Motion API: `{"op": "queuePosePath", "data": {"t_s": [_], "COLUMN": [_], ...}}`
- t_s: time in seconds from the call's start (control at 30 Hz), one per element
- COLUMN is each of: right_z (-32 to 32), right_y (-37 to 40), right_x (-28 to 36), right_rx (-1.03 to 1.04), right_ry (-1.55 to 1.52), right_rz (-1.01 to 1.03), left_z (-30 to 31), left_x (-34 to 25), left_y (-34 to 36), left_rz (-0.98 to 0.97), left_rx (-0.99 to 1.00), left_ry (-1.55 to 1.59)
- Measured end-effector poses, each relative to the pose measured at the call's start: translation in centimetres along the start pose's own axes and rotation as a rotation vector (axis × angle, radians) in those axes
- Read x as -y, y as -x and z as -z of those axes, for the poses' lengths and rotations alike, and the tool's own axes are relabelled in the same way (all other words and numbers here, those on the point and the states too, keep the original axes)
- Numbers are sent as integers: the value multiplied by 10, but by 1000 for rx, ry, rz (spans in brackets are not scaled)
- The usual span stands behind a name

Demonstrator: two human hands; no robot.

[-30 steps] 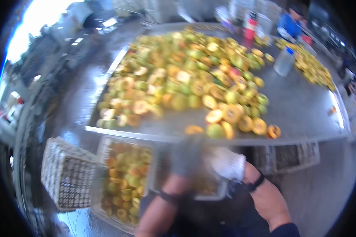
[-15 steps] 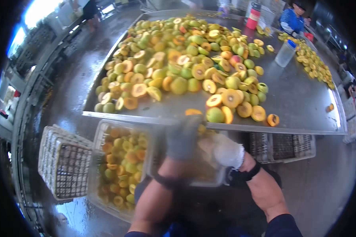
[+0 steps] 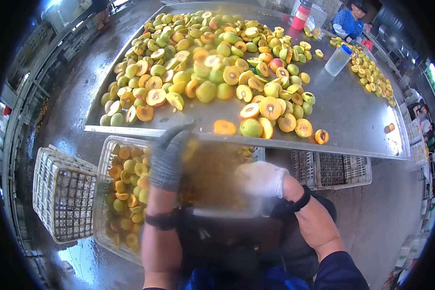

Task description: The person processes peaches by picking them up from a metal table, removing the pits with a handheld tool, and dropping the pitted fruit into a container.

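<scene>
My left hand (image 3: 168, 157), in a grey knit glove, is raised near the table's front edge, beside the left crate. Its fingers curl around a blurred yellow-green peach half (image 3: 191, 148). My right hand (image 3: 263, 179), in a white glove, is closed above the middle crate (image 3: 227, 212); whatever it grips is hidden and smeared. Brownish blurred contents fill that crate between my hands. Peach halves fill the left crate (image 3: 101, 193). On the metal table's front edge, an orange-fleshed half (image 3: 224, 127) lies beside a green peach (image 3: 251, 128).
A large pile of cut peaches (image 3: 198, 72) covers much of the metal table (image 3: 343, 116). A clear jar with a blue lid (image 3: 338, 60) and a pink bottle (image 3: 301, 17) stand on it. White crates (image 3: 65, 193) flank me. Across the table works a person in blue (image 3: 348, 24).
My left hand has moved left, away from my right hand, toward the left crate. The right hand stays over the middle crate. The whole view has shifted slightly.
</scene>
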State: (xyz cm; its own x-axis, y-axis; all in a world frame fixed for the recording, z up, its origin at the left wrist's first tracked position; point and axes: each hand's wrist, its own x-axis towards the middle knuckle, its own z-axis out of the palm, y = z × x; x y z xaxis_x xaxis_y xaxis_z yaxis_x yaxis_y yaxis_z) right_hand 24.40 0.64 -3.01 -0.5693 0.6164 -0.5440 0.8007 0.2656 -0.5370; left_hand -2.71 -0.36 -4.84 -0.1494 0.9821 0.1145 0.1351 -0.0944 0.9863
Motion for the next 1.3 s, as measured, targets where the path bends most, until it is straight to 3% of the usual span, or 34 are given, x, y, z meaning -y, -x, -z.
{"op": "queuePosePath", "data": {"t_s": [0.13, 0.2, 0.23, 0.27, 0.37, 0.4, 0.53, 0.67, 0.77, 0.8, 0.83, 0.9, 0.93, 1.03, 1.13, 1.23, 1.27, 1.3], "right_z": [20, 48, 70, 86, 118, 123, 112, 113, 124, 125, 113, 93, 77, 35, 13, 7, 9, 12], "right_y": [3, -19, -32, -48, -105, -122, -199, -206, -154, -136, -131, -73, -43, -19, -23, -23, -24, -24], "right_x": [10, 26, 39, 49, 74, 80, 60, 53, 75, 69, 42, 45, 59, 51, 36, 41, 38, 35], "right_rx": [-502, -635, -589, -577, -595, -586, -657, -698, -555, -402, -314, -159, -253, -386, -490, -501, -529, -570], "right_ry": [-14, -25, 103, 147, 215, 284, 560, 571, 74, -289, -747, -898, -890, -955, -906, -1279, -1290, -1267], "right_rz": [169, 60, -75, -119, -190, -153, -17, 1, -48, -30, 129, 437, 487, 456, 340, 164, 151, 134], "left_z": [64, 67, 68, 64, 50, 46, 31, 31, 28, 26, 22, 10, 1, -25, -60, -81, -94, -99], "left_x": [-16, -1, 5, 2, 11, 11, -6, 0, -10, -17, -23, -9, 0, 15, -5, -28, 8, 11], "left_y": [13, 10, 8, 6, 4, 1, -6, -10, -8, -7, -7, -6, -5, -5, 12, 16, 8, 7], "left_rz": [221, 73, -2, 75, 55, 41, -43, -72, -33, 11, 54, 14, 2, -529, -338, -112, -14, -10], "left_rx": [-150, -425, -561, -523, -378, -329, -256, -247, -243, -229, -207, -139, -99, 3, -23, -36, -49, -72], "left_ry": [-479, -527, -550, -306, -204, -328, -355, -375, -270, -204, -138, 204, 372, -289, -177, -73, 261, 309]}}
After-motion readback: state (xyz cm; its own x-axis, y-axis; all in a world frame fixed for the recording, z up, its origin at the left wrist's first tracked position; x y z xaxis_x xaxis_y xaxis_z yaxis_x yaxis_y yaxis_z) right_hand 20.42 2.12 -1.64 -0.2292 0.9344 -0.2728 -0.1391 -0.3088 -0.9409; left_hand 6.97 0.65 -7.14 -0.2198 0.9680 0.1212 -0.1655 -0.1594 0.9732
